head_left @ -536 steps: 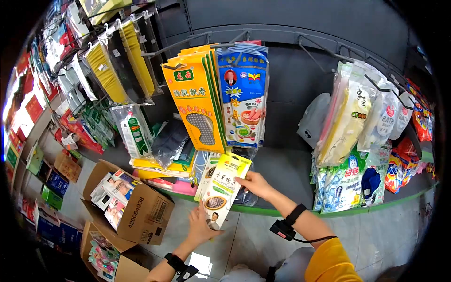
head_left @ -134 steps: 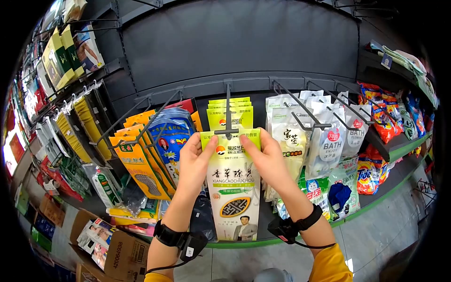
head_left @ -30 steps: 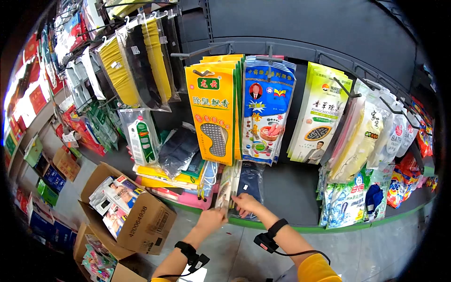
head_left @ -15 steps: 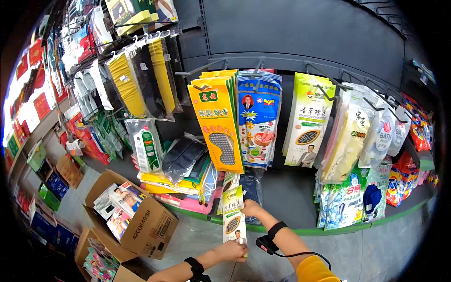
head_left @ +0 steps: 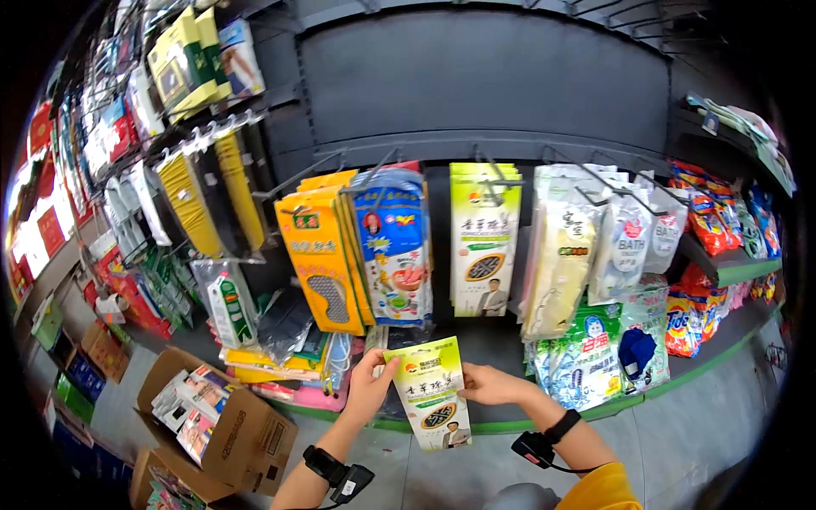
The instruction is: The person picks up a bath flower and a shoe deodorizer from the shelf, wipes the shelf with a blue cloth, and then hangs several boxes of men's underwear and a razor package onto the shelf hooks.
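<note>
A flat green-and-white insole packet (head_left: 433,393), printed with a dark insole picture and a person's photo, is held upright in front of the rack. My left hand (head_left: 371,382) pinches its upper left edge, thumb on the front. On the opposite edge, about mid-height, my right hand (head_left: 495,385) has its fingers closed on the packet. Matching green-and-white insole packets (head_left: 484,242) hang from a hook just above. To their left hang orange insole packets (head_left: 327,263) and blue insole packets (head_left: 393,251).
Bagged bath items (head_left: 625,242) hang at right above detergent bags (head_left: 586,357). Folded packaged goods (head_left: 280,361) are piled on the lower shelf, whose green edge (head_left: 629,408) runs across. An open cardboard box (head_left: 255,433) of packages stands on the floor at left.
The packet has come up and turned more face-on. My left hand has shifted from its bottom end to the upper left edge; my right hand now grips mid-right. The view has swung right.
</note>
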{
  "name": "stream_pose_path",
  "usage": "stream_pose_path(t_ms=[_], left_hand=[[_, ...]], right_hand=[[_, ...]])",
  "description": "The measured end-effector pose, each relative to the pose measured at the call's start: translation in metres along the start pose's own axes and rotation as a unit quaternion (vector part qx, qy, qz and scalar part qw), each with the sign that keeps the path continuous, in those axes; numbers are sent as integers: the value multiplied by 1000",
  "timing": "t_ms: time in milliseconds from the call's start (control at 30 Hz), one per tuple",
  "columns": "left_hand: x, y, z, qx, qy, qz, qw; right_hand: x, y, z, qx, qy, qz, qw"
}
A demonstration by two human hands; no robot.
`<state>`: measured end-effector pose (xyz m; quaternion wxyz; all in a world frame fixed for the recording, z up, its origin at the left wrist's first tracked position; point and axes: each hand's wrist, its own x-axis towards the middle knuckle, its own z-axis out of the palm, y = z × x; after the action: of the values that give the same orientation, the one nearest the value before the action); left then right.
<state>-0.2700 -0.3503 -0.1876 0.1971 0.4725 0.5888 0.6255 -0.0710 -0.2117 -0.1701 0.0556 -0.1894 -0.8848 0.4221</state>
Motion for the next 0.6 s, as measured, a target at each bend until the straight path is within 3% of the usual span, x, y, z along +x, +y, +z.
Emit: stream_pose_path(t_ms=[67, 100, 133, 267, 400, 600], left_hand=[[9, 49, 25, -46, 3, 4, 999], [14, 69, 35, -83, 14, 37, 996], [20, 88, 46, -121, 24, 69, 990], [47, 143, 74, -135, 18, 93, 986], [65, 177, 89, -150, 39, 121, 981], [117, 199, 97, -172, 57, 148, 972]], right_hand=[[-24, -20, -36, 25, -42, -19, 999], [-33, -26, -51, 71, -19, -51, 996], [-46, -45, -73, 22, 27, -46, 998], [-54, -76, -114, 285, 198, -188, 919], [-47, -109, -127, 331, 271, -213, 879], [-12, -126, -164, 312, 313, -232, 866]])
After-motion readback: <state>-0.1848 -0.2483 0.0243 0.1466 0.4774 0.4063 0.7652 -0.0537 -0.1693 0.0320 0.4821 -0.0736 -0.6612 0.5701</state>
